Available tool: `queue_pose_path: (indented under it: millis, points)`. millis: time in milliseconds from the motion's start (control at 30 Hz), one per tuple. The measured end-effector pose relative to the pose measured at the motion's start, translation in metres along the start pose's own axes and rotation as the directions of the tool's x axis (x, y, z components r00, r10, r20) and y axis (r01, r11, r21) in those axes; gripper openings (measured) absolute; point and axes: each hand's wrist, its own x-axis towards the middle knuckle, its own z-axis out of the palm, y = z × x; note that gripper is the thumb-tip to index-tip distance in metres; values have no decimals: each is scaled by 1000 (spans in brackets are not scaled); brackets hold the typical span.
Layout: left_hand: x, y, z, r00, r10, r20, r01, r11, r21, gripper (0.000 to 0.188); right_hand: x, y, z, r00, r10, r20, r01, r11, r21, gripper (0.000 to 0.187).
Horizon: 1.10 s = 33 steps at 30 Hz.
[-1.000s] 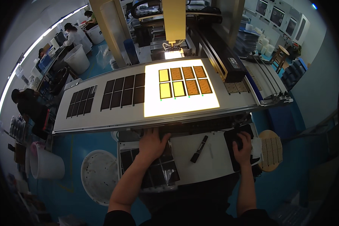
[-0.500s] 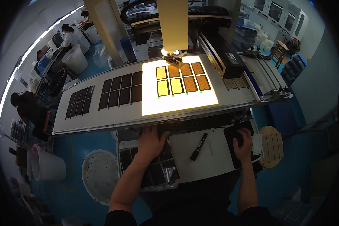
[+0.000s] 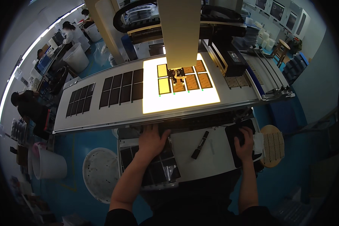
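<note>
My left hand [image 3: 150,141] lies flat with fingers apart at the near edge of the long worktable, its fingertips partly hidden in shadow below that edge. Under its wrist is a sheet of dark rectangular panels [image 3: 154,173], partly glossy. My right hand [image 3: 246,145] curls over a dark computer mouse [image 3: 237,139] on a black mouse pad [image 3: 231,156]. Between the hands, a black marker pen [image 3: 200,145] lies on the pale desk [image 3: 194,165]. Beyond them, a machine's placing head [image 3: 177,76] hangs over a glowing light panel [image 3: 152,107] bearing yellow and brown rectangles.
Two groups of dark panels [image 3: 121,86] lie left on the worktable [image 3: 98,118]. A beige column [image 3: 180,34] rises above the placing head. A round stool [image 3: 267,162] holds a panel sheet at right; a white round lid [image 3: 100,175] and bins stand left. People work farther left.
The placing head and beige column have moved nearer and slightly right. A front rectangle that was yellow now shows brown beneath the head. Both hands stay in place.
</note>
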Motion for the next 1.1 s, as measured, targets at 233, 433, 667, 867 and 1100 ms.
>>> queue_pose_path:
  millis: [233, 433, 667, 867, 1100]
  points:
    - [0, 1, -2, 998, -15, -56, 16, 1000, 6, 84, 0, 1, 0, 998, -9, 63, 8, 1000, 3, 44]
    - [0, 2, -2, 999, -36, -36, 37, 999, 20, 83, -1, 3, 1, 998, -11, 58, 11, 1000, -7, 44]
    - [1, 3, -4, 999, -13, 40, 16, 998, -66, 83, 9, -13, -2, 998, 16, -57, -18, 999, -31, 38]
    - [0, 1, 0, 1000, -29, -7, 29, 999, -24, 78, 27, -49, 33, 986, -160, 56, 167, 973, -157, 48]
    - [2, 1, 0, 1000, 26, 17, -24, 998, -65, 77, 52, -64, 89, 962, -152, 225, 209, 944, -255, 80]
